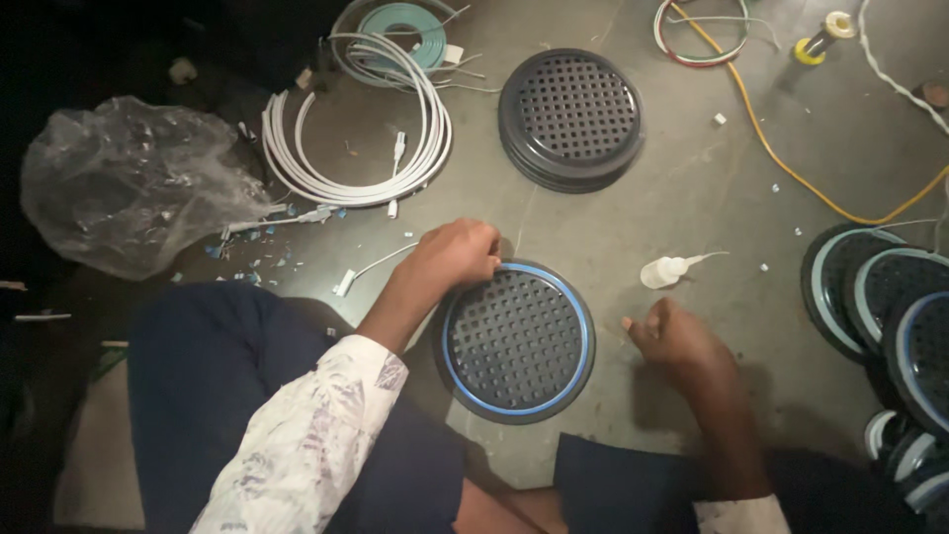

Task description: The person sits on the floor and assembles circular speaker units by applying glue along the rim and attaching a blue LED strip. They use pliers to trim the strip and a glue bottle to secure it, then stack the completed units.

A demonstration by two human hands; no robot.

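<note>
A round dark perforated grille (516, 341) with a light blue strip around its rim lies on the grey floor in front of me. My left hand (457, 253) presses with closed fingers on the grille's upper left edge, on the blue strip. My right hand (674, 334) hovers just right of the grille, fingers loosely curled, holding nothing. A small white squeeze bottle (667, 270) with a thin nozzle lies on the floor just above my right hand.
A stack of bare dark grilles (570, 119) sits at the back. Finished grilles with blue rims (890, 297) pile at the right. Coiled white cable (356, 148), a clear plastic bag (129, 183), a yellow wire (781, 163) and small blue scraps lie around.
</note>
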